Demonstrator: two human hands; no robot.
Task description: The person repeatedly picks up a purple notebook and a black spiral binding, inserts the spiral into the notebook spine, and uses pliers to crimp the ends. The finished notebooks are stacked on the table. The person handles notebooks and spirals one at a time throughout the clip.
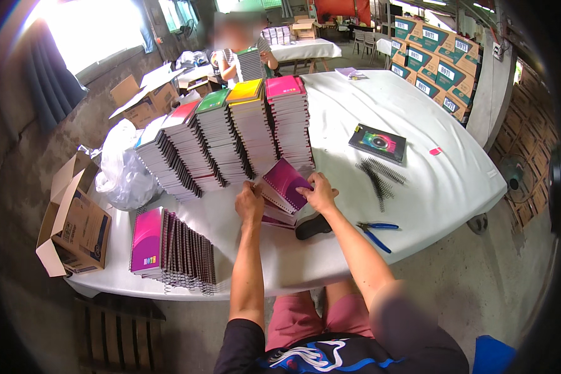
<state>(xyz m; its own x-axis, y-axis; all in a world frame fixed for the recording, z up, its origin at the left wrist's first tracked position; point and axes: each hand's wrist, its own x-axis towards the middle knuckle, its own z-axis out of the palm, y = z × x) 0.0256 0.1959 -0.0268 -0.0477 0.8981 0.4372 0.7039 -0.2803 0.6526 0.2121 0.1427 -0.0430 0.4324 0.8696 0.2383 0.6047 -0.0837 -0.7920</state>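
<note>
A purple notebook, with a row of punched holes along its left edge, is tilted up over the white-covered table. My right hand pinches its right edge between thumb and fingers. My left hand is closed beside the punched edge; what its fingertips hold, if anything, is too small to tell. More purple-covered paper lies below the notebook. A black rounded object sits next to my right wrist. To the right lie blue-handled pliers and loose black spiral coils.
Tall stacks of coloured notebooks stand beyond my hands. At left are a purple spiral notebook stack, a plastic bag and an open carton. A black notebook lies right. Across the table a person holds notebooks.
</note>
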